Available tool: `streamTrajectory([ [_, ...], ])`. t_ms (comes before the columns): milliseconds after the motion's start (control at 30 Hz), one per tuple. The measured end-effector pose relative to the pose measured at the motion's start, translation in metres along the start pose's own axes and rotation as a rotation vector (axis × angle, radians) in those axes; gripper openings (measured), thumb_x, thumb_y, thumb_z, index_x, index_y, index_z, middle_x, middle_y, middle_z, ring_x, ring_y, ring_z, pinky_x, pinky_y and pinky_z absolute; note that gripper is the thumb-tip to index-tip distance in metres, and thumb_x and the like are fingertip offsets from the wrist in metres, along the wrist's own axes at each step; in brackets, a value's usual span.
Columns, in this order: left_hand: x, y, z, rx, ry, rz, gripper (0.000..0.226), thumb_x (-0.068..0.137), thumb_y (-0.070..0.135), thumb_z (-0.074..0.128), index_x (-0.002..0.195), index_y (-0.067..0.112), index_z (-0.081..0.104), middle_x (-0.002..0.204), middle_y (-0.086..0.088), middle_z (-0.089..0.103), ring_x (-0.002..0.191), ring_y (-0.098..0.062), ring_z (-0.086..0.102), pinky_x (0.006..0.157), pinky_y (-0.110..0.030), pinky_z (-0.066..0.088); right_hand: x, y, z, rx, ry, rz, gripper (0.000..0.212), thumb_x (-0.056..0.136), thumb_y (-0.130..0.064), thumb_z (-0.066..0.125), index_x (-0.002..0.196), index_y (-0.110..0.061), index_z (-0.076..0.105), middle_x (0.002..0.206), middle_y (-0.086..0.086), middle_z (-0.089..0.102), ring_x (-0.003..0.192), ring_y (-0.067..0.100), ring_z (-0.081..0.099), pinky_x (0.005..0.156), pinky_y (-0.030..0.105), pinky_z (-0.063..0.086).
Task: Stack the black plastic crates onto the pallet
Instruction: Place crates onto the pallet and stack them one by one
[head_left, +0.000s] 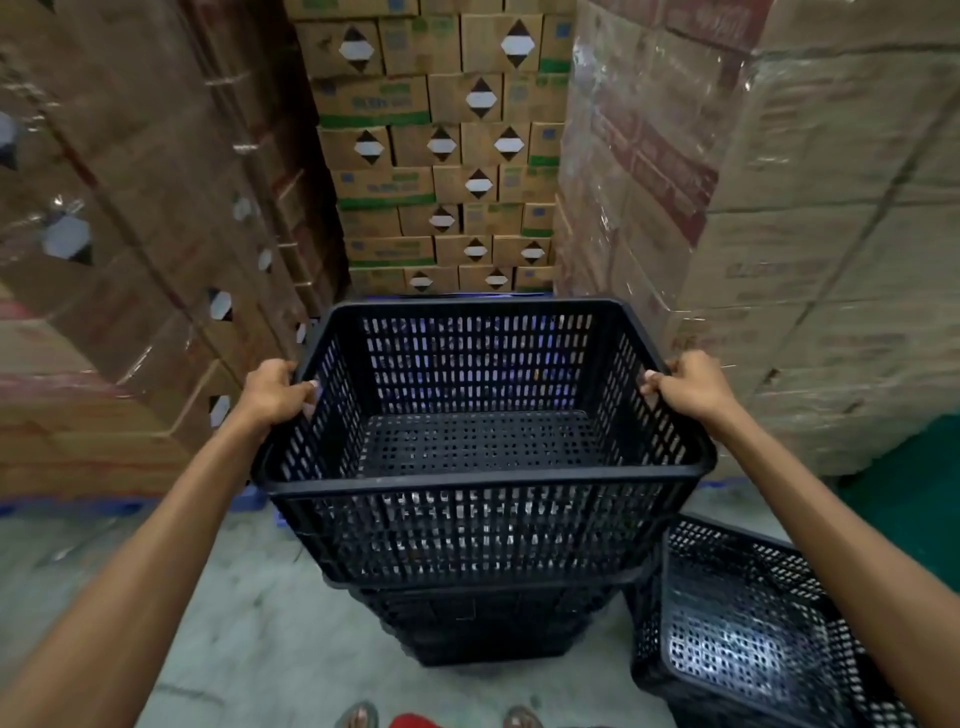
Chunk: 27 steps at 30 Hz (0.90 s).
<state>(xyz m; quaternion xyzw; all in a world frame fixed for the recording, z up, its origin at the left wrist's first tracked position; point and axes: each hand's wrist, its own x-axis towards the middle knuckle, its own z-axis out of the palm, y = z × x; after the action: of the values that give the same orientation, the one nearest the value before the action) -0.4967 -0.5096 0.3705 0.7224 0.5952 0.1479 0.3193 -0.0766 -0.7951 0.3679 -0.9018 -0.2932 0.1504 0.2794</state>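
Plastic-stacking step: gripping the black slotted plastic crate (483, 519) atop the nested black crate stack (483, 629), left hand (275, 392) and right hand (685, 387) fingers curling over its side rims; next likely needing a level lift toward the unseen pallet.

A warehouse aisle, walled in by stacked goods.
Cardboard boxes (441, 145) with diamond labels rise in rows at 12 o'clock. Taller film-wrapped stacks (130, 208) stand at 10 and 2 o'clock, the one at 10 o'clock resting on a blue pallet (249, 501). The floor (234, 623) is bare concrete, with a green patch (909, 509) at 4 o'clock. A slotted black crate (483, 530) sits over a pile of the same at 6 o'clock.
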Motion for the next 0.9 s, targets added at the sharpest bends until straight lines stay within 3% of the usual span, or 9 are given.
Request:
streamTrajectory([
  [67, -0.003, -0.008, 0.012, -0.034, 0.002, -0.021, 0.027, 0.092, 0.017, 0.065, 0.105, -0.007, 0.067, 0.071, -0.013, 0.07, 0.076, -0.027, 0.068, 0.081, -0.04, 0.057, 0.0, 0.007, 0.004, 0.003, 0.001, 0.007, 0.028, 0.085, -0.031, 0.069, 0.066, -0.012, 0.075, 0.063, 0.007, 0.069, 0.079, 0.029, 0.07, 0.064, 0.03, 0.042],
  [133, -0.007, -0.013, 0.022, -0.019, 0.004, -0.048, 0.025, 0.091, 0.017, 0.066, 0.104, -0.004, 0.065, 0.078, -0.016, 0.073, 0.073, -0.026, 0.069, 0.077, -0.038, 0.056, 0.001, 0.014, 0.011, 0.011, -0.01, 0.013, 0.026, 0.086, -0.03, 0.069, 0.07, -0.01, 0.076, 0.06, 0.005, 0.065, 0.079, 0.03, 0.07, 0.064, 0.028, 0.04],
  [267, -0.014, -0.023, 0.038, 0.058, -0.032, 0.007, 0.026, 0.094, 0.02, 0.061, 0.1, -0.006, 0.066, 0.089, -0.023, 0.074, 0.089, -0.037, 0.07, 0.082, -0.046, 0.056, -0.003, 0.029, 0.029, -0.013, -0.011, 0.007, 0.028, 0.087, -0.031, 0.068, 0.087, -0.005, 0.077, 0.074, 0.015, 0.07, 0.086, 0.035, 0.068, 0.066, 0.03, 0.042],
  [367, -0.022, -0.027, 0.047, 0.082, 0.006, 0.066, 0.029, 0.097, 0.022, 0.057, 0.114, -0.001, 0.061, 0.097, -0.021, 0.072, 0.092, -0.038, 0.068, 0.083, -0.049, 0.055, -0.006, 0.037, 0.043, -0.043, 0.078, -0.041, 0.028, 0.09, -0.031, 0.065, 0.091, -0.005, 0.075, 0.082, 0.02, 0.072, 0.087, 0.039, 0.067, 0.065, 0.032, 0.04],
  [500, -0.026, -0.031, 0.054, 0.046, 0.025, 0.101, 0.026, 0.099, 0.023, 0.053, 0.113, 0.002, 0.057, 0.099, -0.022, 0.071, 0.089, -0.039, 0.069, 0.081, -0.056, 0.056, -0.003, 0.044, 0.047, -0.028, 0.087, -0.04, 0.031, 0.09, -0.035, 0.062, 0.095, -0.007, 0.075, 0.08, 0.018, 0.074, 0.088, 0.038, 0.069, 0.072, 0.04, 0.052],
  [633, -0.029, -0.039, 0.055, 0.071, 0.045, 0.103, 0.031, 0.099, 0.029, 0.051, 0.116, 0.003, 0.055, 0.093, -0.021, 0.072, 0.084, -0.039, 0.07, 0.078, -0.055, 0.057, -0.009, 0.051, 0.05, -0.004, 0.072, -0.075, 0.034, 0.092, -0.035, 0.059, 0.106, -0.007, 0.073, 0.094, 0.016, 0.076, 0.097, 0.037, 0.069, 0.084, 0.045, 0.055],
  [800, -0.034, -0.037, 0.056, 0.119, 0.072, 0.127, 0.031, 0.099, 0.031, 0.05, 0.117, 0.006, 0.056, 0.095, -0.018, 0.071, 0.083, -0.036, 0.068, 0.075, -0.051, 0.056, -0.013, 0.049, 0.05, -0.088, 0.093, -0.116, 0.034, 0.094, -0.035, 0.054, 0.108, -0.007, 0.068, 0.094, 0.02, 0.074, 0.094, 0.041, 0.067, 0.079, 0.045, 0.055],
  [900, -0.039, -0.035, 0.056, 0.187, 0.089, 0.143, 0.032, 0.099, 0.033, 0.05, 0.119, 0.009, 0.053, 0.099, -0.016, 0.069, 0.084, -0.038, 0.064, 0.067, -0.046, 0.053, -0.016, 0.044, 0.048, -0.166, 0.131, -0.164, 0.038, 0.094, -0.033, 0.054, 0.126, -0.012, 0.058, 0.103, 0.021, 0.072, 0.097, 0.042, 0.066, 0.081, 0.046, 0.055],
])
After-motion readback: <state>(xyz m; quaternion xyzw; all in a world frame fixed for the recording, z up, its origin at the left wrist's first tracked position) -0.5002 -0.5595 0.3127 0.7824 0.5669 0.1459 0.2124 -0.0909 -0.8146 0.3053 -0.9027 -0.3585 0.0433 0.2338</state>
